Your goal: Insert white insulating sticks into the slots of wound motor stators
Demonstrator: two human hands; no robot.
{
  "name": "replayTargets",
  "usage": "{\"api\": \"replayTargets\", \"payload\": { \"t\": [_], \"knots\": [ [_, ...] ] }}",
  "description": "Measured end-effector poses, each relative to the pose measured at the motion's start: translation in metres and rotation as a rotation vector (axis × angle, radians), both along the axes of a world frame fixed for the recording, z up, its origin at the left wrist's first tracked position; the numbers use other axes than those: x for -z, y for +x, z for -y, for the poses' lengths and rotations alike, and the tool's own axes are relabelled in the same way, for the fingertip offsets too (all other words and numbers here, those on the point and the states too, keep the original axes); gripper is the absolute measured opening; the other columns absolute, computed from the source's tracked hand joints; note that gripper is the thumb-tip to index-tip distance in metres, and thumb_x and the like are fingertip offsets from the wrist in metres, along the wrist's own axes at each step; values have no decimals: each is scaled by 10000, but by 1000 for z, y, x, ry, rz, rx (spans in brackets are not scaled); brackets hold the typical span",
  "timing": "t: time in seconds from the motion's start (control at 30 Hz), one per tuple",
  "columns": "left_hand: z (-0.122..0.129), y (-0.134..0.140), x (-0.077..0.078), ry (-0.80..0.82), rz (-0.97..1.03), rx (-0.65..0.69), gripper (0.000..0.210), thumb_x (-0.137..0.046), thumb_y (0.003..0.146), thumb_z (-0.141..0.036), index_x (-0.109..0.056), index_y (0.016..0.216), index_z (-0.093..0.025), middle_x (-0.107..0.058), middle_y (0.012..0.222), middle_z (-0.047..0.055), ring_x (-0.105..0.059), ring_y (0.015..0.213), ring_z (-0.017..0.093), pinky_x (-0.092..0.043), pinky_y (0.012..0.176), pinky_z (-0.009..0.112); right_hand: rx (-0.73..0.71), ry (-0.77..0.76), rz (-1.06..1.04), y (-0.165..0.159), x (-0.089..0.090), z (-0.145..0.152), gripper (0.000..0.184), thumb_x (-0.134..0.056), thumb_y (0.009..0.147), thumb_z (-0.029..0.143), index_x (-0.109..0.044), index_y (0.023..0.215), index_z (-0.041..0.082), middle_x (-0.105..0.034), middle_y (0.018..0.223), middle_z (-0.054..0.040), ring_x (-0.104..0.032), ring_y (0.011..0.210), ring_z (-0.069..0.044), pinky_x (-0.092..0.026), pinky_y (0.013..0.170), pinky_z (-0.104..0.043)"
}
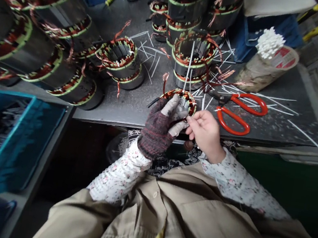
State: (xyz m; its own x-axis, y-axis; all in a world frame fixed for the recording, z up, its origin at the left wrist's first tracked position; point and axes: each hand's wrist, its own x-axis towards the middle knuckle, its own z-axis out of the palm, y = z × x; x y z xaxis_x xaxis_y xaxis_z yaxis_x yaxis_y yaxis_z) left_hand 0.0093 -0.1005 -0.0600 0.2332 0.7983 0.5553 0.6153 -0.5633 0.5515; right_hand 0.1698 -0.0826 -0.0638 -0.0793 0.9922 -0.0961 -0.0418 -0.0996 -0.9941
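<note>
A small motor stator (193,100) with copper windings and a pale green rim lies at the table's front edge. My left hand (160,129), in a dark knitted glove with pale covered fingertips, is closed around it, the fingers over its opening. At the near right rim, my bare right hand (203,132) pinches with thumb and forefinger; what lies between the fingertips is too small to make out. A long white cable tie (189,67) rises from the stator's far side. Just right of my right hand lie scissors with red handles (246,129).
Behind stands another stator stack (185,69), with one more (128,72) to the left. Large stators (46,51) are piled far left. Loose white ties (279,102) litter the table. A cardboard tube (255,72) holds white ties (270,43) beside a blue bin (246,40). A teal crate (26,146) sits lower left.
</note>
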Motion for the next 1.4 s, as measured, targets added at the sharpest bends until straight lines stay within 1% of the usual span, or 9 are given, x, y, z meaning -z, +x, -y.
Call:
{"api": "replayTargets", "payload": {
  "t": [0.1, 0.23, 0.4, 0.7, 0.83, 0.97, 1.17, 1.27, 1.4],
  "knots": [
    [-3, 1, -3, 81, 79, 13, 277, -593, 1012, -320, -637, 1274, -243, -769, 1130, 48, -748, 1045, 194, -521, 1128, 479, -74, 42, -84, 8, -3, 7, 474, -698, 803, 681, -538, 828, 236, -645, 539, 40, -551, 389, -110, -420, 397, -229],
    [-3, 1, -8, 113, 114, 35, 127, -641, 962, -234, -716, 1062, -258, -793, 1001, 14, -747, 1006, 210, -475, 1167, 549, -186, 254, 51, 30, -14, 21, 413, -585, 939, 620, -659, 945, 214, -757, 741, -32, -705, 620, -155, -567, 598, -289],
    [0, 2, -10, 55, 67, -5, 130, -635, 972, -280, -716, 1071, -253, -775, 1075, 39, -725, 1094, 216, -489, 1164, 531, -173, 483, 494, 39, -24, 24, 454, -459, 1006, 545, -625, 731, 223, -616, 589, -8, -567, 542, -138, -432, 573, -289],
    [-4, -3, -13, 33, -128, 12, 192, -627, 981, -290, -700, 1157, -265, -791, 1034, 7, -729, 1047, 184, -469, 1178, 483, -195, 430, 797, 29, -26, 1, 412, -484, 894, 430, -364, 555, 230, -375, 492, 15, -344, 509, -127, -214, 548, -311],
    [-2, -2, -12, 16, -126, 25, 193, -599, 995, -272, -702, 1157, -264, -791, 1091, 3, -721, 1076, 164, -467, 1161, 450, -169, 485, 724, 26, -34, -1, 334, -568, 854, 408, -457, 596, 228, -465, 581, 8, -394, 547, -125, -275, 570, -301],
    [1, -1, -14, 62, -118, 16, 218, -561, 1001, -266, -699, 1167, -238, -783, 1113, 23, -721, 1098, 181, -424, 1196, 497, -298, 488, 615, 28, -46, 6, 351, -543, 888, 356, -465, 571, 225, -479, 566, 4, -420, 549, -132, -297, 581, -316],
    [1, 0, -15, 94, -96, 6, 164, -574, 1013, -273, -658, 1140, -213, -755, 1188, 61, -703, 1179, 187, -521, 1126, 469, -309, 446, 131, 46, -58, 13, 309, -597, 974, 388, -670, 713, 241, -632, 731, -24, -585, 728, -179, -456, 691, -336],
    [1, -2, -14, 91, -84, -10, 117, -588, 1006, -317, -631, 1027, -211, -741, 1182, 85, -701, 1181, 214, -584, 1057, 474, -459, 292, -109, 47, -51, 15, 363, -623, 940, 539, -684, 735, 246, -695, 871, -61, -650, 896, -234, -511, 779, -391],
    [2, -2, -13, 75, -136, -22, 121, -620, 990, -301, -613, 907, -213, -759, 982, 55, -749, 1015, 211, -570, 1091, 521, -385, 43, -147, 52, -49, 22, 452, -651, 904, 558, -546, 608, 233, -533, 598, -6, -521, 588, -167, -439, 579, -334]
  ]
}}
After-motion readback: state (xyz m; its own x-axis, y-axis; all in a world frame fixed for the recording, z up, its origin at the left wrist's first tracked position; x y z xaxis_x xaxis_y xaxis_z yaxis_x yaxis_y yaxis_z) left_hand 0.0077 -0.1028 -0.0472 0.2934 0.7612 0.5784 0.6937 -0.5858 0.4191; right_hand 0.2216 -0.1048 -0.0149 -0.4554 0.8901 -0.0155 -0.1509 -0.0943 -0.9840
